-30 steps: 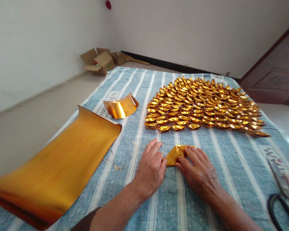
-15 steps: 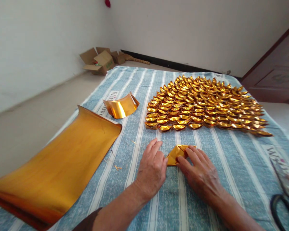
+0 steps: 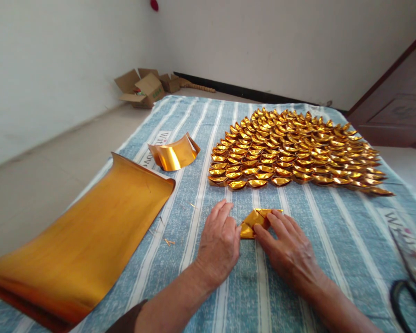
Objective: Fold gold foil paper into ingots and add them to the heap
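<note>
A small piece of gold foil paper (image 3: 252,221), folded with slanted corners, lies flat on the striped cloth in front of me. My left hand (image 3: 219,243) rests at its left end, the thumb side against the paper's edge and the other fingers bent together on the cloth. From the right, my right hand (image 3: 287,243) pins the paper with thumb and fingertips, covering part of its right half. Beyond my hands stand rows of folded gold paper ingots (image 3: 280,152), packed close together.
A large gold foil sheet (image 3: 79,236) spreads at left, with a smaller curled gold sheet (image 3: 176,155) behind it. Thin gold scraps (image 3: 169,242) lie nearby. Black scissor handles (image 3: 398,300) show at lower right. Cardboard boxes (image 3: 145,90) sit on the floor beyond the table.
My right thumb has shifted slightly left on the folded paper. Both hands otherwise keep their places, and the paper stays where it was.
</note>
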The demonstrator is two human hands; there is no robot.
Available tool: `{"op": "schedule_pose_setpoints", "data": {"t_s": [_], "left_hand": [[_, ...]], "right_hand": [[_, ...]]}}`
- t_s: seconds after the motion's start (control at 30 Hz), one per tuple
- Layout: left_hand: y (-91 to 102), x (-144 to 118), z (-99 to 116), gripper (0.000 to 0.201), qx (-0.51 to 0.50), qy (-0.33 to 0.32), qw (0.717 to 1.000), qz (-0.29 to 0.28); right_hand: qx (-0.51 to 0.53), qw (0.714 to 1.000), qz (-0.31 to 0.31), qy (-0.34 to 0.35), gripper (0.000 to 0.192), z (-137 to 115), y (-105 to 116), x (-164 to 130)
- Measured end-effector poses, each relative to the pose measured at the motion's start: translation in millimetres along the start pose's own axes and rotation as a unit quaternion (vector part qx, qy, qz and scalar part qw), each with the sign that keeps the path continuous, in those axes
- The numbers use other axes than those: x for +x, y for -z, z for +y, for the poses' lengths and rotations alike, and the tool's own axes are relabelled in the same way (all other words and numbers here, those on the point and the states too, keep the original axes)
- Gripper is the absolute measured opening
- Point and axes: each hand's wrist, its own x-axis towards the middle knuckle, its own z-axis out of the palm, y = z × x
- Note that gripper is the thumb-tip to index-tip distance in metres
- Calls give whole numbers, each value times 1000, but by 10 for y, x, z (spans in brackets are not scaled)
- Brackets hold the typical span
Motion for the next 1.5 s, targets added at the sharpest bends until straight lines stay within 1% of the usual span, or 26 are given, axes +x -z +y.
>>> {"op": "schedule_pose_setpoints", "data": {"t_s": [0.33,0.53,0.77,1.17,1.4,1.5], "left_hand": [[-6,0,-8,16,1,4,1000,9],[-11,2,-3,15,2,8,1000,4],[4,10,5,15,-6,13,1000,1],[-7,19,9,16,-5,16,1000,-3],[-2,34,21,16,-4,18,1000,-3],[-3,39,22,17,-2,18,1000,0]], "right_hand": [[4,1000,-17,-6,27,-22,37,13],[9,1000,2,-5,28,-24,26,9],[7,1000,0,0,29,-18,28,10],[2,1000,-27,0,30,-19,62,23],[0,1000,-23,3,31,-15,64,25],[-4,999,-31,7,32,-16,69,24]]}}
